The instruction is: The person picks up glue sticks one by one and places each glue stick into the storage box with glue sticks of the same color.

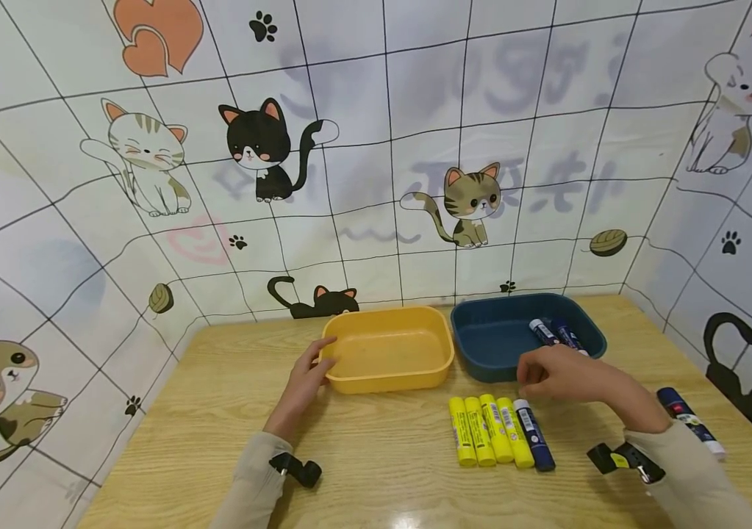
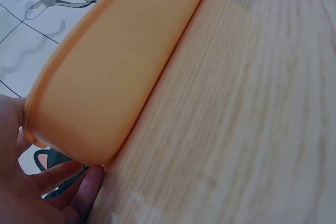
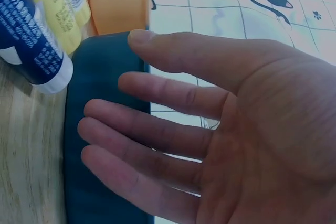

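Pinching the yellow tray [image 1: 389, 383] by its left rim, the left hand [image 1: 303, 383] sits near centre in the head view. Right hand [image 1: 562, 373], centre right, hangs by the near edge of the blue tray [image 1: 491, 339], fingers bent, nothing visible in them. Below it, four yellow tubes [image 1: 495, 430] and one navy tube [image 1: 534, 435] lie side by side; two dark tubes [image 1: 544, 333] in the blue tray, a bigger-looking tube [image 1: 691, 422] at lower right.

Left wrist view: thumb at the rim, fingers round the end wall, lower left. Tray reads as light, fairly stiff plastic, likely to skid; rim's the place to hold.

Right wrist view: thumb well clear of loosely bent fingers, holding nothing. Navy tube upper left, white cap [image 3: 56, 76] nearest the hand, not touching. Tubes look light, rigid, smooth, prone to roll. I'd pinch mid-barrel; the cap could pull off. Row's tight, so end ones are easiest.
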`<state>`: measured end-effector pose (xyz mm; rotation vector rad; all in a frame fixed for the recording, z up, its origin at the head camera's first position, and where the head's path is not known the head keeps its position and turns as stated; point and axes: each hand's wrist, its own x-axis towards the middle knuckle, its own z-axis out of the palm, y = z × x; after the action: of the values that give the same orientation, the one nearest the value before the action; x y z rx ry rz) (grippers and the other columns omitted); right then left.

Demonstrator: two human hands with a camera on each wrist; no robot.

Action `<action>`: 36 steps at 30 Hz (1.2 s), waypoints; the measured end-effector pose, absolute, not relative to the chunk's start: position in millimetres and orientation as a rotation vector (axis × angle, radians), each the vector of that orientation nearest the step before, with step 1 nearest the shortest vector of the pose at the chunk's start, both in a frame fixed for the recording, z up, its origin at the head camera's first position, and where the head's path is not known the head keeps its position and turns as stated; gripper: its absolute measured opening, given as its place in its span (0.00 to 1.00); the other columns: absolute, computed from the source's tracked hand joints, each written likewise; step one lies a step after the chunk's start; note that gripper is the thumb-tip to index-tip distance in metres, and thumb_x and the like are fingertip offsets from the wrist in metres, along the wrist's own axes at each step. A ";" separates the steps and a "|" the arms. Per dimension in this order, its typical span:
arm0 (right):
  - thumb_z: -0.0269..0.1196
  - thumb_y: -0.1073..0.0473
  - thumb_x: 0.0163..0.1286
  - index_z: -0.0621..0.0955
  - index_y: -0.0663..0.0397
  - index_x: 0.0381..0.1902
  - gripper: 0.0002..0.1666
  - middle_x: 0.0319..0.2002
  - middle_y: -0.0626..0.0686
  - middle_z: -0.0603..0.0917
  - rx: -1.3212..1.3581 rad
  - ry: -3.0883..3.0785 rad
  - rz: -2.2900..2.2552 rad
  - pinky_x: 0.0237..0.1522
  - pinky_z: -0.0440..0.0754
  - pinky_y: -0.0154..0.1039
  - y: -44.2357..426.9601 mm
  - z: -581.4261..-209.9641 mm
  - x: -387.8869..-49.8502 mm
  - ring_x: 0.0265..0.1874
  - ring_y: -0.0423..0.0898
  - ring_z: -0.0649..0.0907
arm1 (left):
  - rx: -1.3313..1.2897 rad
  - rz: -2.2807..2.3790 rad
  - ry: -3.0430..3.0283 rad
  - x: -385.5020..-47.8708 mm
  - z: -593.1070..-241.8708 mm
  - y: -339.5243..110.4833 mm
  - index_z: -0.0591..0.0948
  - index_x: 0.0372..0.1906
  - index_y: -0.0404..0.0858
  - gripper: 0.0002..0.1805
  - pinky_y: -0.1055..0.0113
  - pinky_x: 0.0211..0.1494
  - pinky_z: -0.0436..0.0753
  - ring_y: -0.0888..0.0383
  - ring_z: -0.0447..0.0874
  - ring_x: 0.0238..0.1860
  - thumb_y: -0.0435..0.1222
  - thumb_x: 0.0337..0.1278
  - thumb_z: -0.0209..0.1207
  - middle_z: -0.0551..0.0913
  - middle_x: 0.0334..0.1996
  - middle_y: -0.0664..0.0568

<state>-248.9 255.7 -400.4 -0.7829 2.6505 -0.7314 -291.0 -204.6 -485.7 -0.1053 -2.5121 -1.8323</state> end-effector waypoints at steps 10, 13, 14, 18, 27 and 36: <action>0.74 0.51 0.63 0.86 0.57 0.46 0.19 0.31 0.47 0.85 -0.509 2.638 -0.615 0.28 0.81 0.38 247.7 -400.5 -242.2 0.25 0.43 0.80 | -0.085 -1.813 -2.531 -293.6 -483.2 -202.5 0.74 0.72 0.48 0.24 0.64 0.48 0.86 0.46 0.83 0.55 0.36 0.76 0.54 0.74 0.68 0.37; 0.74 0.51 0.63 0.84 0.57 0.51 0.23 0.33 0.50 0.82 -0.412 2.576 -0.610 0.25 0.84 0.40 244.5 -403.0 -239.7 0.24 0.46 0.81 | -0.082 -1.807 -2.537 -293.0 -482.9 -202.6 0.74 0.73 0.47 0.24 0.65 0.47 0.85 0.45 0.83 0.55 0.36 0.76 0.54 0.74 0.69 0.37; 0.74 0.51 0.63 0.83 0.56 0.53 0.24 0.33 0.51 0.81 -0.376 2.551 -0.614 0.25 0.85 0.41 243.2 -403.7 -239.1 0.25 0.46 0.82 | -0.082 -1.807 -2.540 -292.8 -483.0 -202.7 0.74 0.73 0.47 0.24 0.65 0.47 0.85 0.44 0.83 0.55 0.36 0.76 0.53 0.74 0.69 0.37; 0.75 0.52 0.63 0.80 0.54 0.57 0.27 0.33 0.53 0.81 -0.331 2.463 -0.631 0.26 0.87 0.43 239.4 -407.1 -238.0 0.25 0.48 0.84 | -0.077 -1.809 -2.547 -291.9 -482.2 -202.8 0.73 0.73 0.46 0.24 0.64 0.48 0.85 0.43 0.83 0.57 0.35 0.76 0.53 0.73 0.69 0.37; 0.72 0.61 0.65 0.79 0.54 0.59 0.25 0.37 0.55 0.81 -0.324 2.390 -0.682 0.26 0.87 0.45 238.3 -407.6 -239.9 0.23 0.50 0.86 | -0.081 -1.811 -2.538 -293.4 -479.5 -203.2 0.74 0.72 0.48 0.24 0.67 0.47 0.83 0.45 0.82 0.55 0.37 0.77 0.53 0.72 0.71 0.39; 0.74 0.64 0.60 0.77 0.50 0.58 0.29 0.39 0.56 0.78 -0.277 2.379 -0.628 0.27 0.87 0.44 236.9 -408.5 -238.0 0.23 0.50 0.86 | -0.124 -1.854 -2.507 -291.1 -483.3 -204.2 0.71 0.74 0.41 0.26 0.63 0.48 0.87 0.38 0.81 0.58 0.35 0.76 0.53 0.72 0.69 0.31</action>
<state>-238.0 236.9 -408.5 -0.2774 2.3787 -0.6281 -291.1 -204.2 -483.3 -0.1242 -2.5071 -1.8543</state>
